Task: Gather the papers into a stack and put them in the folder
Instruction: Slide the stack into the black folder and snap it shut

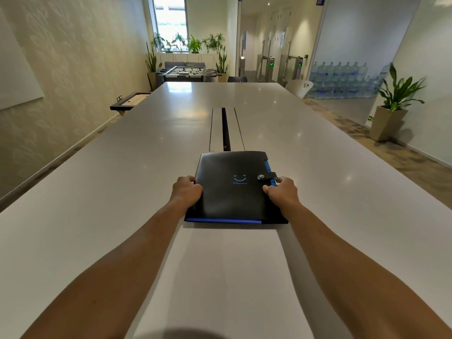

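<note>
Both hands grip one closed black folder with a blue edge and snap strap [232, 189]: the left hand [186, 192] curls over its left edge, the right hand [281, 192] over its right edge beside the strap. Beneath lies the long pale grey table [97, 192]. The folder rests at its middle, touching the white paper stack [220, 277] just nearer the person.
</note>
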`<state>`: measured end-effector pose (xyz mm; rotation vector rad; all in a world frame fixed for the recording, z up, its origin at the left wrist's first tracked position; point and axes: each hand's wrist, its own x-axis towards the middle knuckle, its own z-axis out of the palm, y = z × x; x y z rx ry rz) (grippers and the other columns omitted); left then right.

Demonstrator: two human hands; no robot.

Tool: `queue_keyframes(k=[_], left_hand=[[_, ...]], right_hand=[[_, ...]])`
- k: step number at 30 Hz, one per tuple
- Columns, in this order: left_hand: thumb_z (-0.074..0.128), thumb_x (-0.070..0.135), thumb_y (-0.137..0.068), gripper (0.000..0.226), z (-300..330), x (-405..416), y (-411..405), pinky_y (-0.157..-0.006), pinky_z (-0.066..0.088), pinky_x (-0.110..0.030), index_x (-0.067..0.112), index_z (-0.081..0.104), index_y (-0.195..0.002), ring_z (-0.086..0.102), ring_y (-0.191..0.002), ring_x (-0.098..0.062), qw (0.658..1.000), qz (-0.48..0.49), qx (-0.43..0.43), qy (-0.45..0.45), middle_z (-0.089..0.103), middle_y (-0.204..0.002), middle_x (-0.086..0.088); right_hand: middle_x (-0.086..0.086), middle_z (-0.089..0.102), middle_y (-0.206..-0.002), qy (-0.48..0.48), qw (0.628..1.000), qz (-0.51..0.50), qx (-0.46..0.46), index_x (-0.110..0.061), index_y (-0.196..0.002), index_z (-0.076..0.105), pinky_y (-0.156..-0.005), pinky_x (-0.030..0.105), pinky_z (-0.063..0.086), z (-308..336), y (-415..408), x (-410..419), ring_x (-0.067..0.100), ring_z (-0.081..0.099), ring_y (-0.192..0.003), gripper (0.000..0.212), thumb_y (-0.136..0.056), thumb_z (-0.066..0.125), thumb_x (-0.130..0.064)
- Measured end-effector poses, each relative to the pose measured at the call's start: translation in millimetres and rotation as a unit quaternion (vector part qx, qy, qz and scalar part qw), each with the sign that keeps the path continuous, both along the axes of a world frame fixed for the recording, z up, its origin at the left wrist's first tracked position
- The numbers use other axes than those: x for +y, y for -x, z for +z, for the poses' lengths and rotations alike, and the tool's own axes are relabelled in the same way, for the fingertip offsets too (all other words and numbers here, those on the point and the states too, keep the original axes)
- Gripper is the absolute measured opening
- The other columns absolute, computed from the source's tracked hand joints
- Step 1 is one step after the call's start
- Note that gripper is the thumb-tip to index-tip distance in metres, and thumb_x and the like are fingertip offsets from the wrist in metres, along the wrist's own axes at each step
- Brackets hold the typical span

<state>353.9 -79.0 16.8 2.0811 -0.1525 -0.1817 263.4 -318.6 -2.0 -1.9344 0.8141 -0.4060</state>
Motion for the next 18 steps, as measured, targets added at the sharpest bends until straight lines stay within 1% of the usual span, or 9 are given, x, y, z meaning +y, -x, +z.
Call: queue_keyframes(k=[2, 5, 8, 9, 10, 11, 13, 15, 18], left_hand=[[0.054, 0.007, -0.086, 0.029, -7.6, -7.0, -6.7, -0.071, 0.043, -0.028, 0.01, 0.067, -0.112, 0.056, -0.088, -0.021, 0.999, 0.005, -0.019, -0.037, 0.062, -0.099, -0.004], [0.053, 0.008, -0.089, 0.032, -14.9, -14.9, -13.1, -0.069, 0.04, -0.026, 0.008, 0.064, -0.119, 0.053, -0.085, -0.019, 0.996, 0.004, -0.047, -0.076, 0.057, -0.098, -0.003], [0.052, 0.011, -0.089, 0.028, -17.3, -18.6, -14.3, -0.061, 0.04, -0.024, 0.005, 0.064, -0.114, 0.054, -0.083, -0.022, 0.987, 0.009, -0.088, -0.132, 0.06, -0.098, -0.01], [0.052, 0.012, -0.09, 0.028, -18.0, -19.7, -13.6, -0.063, 0.043, -0.025, 0.003, 0.064, -0.113, 0.055, -0.087, -0.025, 0.981, 0.009, -0.106, -0.162, 0.062, -0.102, -0.014], [0.051, 0.014, -0.091, 0.028, -19.0, -20.9, -12.7, -0.07, 0.046, -0.029, 0.002, 0.064, -0.113, 0.056, -0.095, -0.029, 0.973, 0.008, -0.123, -0.197, 0.061, -0.108, -0.017], [0.051, 0.015, -0.092, 0.029, -20.6, -22.5, -12.4, -0.077, 0.046, -0.034, 0.002, 0.064, -0.115, 0.054, -0.103, -0.033, 0.964, 0.007, -0.139, -0.228, 0.059, -0.112, -0.018], [0.049, 0.016, -0.096, 0.029, -24.0, -25.7, -12.9, -0.085, 0.045, -0.039, 0.003, 0.062, -0.119, 0.049, -0.113, -0.036, 0.952, 0.003, -0.158, -0.263, 0.054, -0.119, -0.02], [0.046, 0.015, -0.098, 0.029, -27.0, -28.2, -14.9, -0.09, 0.045, -0.042, 0.004, 0.061, -0.121, 0.046, -0.116, -0.037, 0.946, -0.003, -0.168, -0.278, 0.052, -0.122, -0.02], [0.044, 0.016, -0.099, 0.029, -28.8, -29.8, -18.2, -0.091, 0.044, -0.044, 0.005, 0.061, -0.12, 0.046, -0.116, -0.037, 0.939, -0.007, -0.176, -0.295, 0.051, -0.124, -0.02]], right_hand=[[0.014, 0.061, -0.119, 0.05, 0.998, 0.01, 0.027, -0.004, -0.125, 0.054, -0.077, 0.032, 0.044, -6.3, -10.9, -5.3, 0.023, 0.055, -0.094, 0.043, -0.088, 0.068, -0.02], [0.015, 0.063, -0.117, 0.118, 0.992, 0.018, 0.05, -0.005, -0.122, 0.055, -0.076, 0.031, 0.046, -14.1, -21.7, -5.3, 0.027, 0.061, -0.102, 0.04, -0.088, 0.067, -0.022], [0.015, 0.064, -0.116, 0.168, 0.984, 0.014, 0.052, -0.004, -0.121, 0.058, -0.077, 0.031, 0.046, -17.9, -26.8, -0.5, 0.029, 0.061, -0.105, 0.039, -0.088, 0.067, -0.024], [0.015, 0.063, -0.116, 0.18, 0.982, 0.014, 0.048, -0.004, -0.12, 0.059, -0.077, 0.03, 0.045, -19.3, -28.0, -0.5, 0.029, 0.061, -0.105, 0.038, -0.089, 0.066, -0.024], [0.015, 0.063, -0.116, 0.189, 0.981, 0.014, 0.045, -0.004, -0.119, 0.059, -0.077, 0.03, 0.044, -19.9, -28.8, -0.8, 0.029, 0.06, -0.105, 0.037, -0.089, 0.066, -0.024], [0.016, 0.063, -0.115, 0.197, 0.979, 0.015, 0.042, -0.003, -0.118, 0.06, -0.078, 0.029, 0.044, -20.6, -29.8, -2.3, 0.029, 0.06, -0.105, 0.036, -0.089, 0.066, -0.024], [0.016, 0.062, -0.116, 0.21, 0.977, 0.016, 0.039, -0.003, -0.118, 0.06, -0.083, 0.031, 0.046, -21.2, -31.6, -4.5, 0.028, 0.059, -0.105, 0.036, -0.09, 0.066, -0.025], [0.017, 0.059, -0.118, 0.223, 0.974, 0.018, 0.038, -0.003, -0.12, 0.059, -0.088, 0.032, 0.047, -23.4, -33.0, -4.6, 0.028, 0.058, -0.107, 0.037, -0.092, 0.065, -0.027], [0.017, 0.056, -0.12, 0.263, 0.964, 0.008, 0.045, -0.006, -0.121, 0.061, -0.091, 0.035, 0.046, -26.8, -33.8, -1.5, 0.029, 0.055, -0.11, 0.038, -0.095, 0.059, -0.033]])
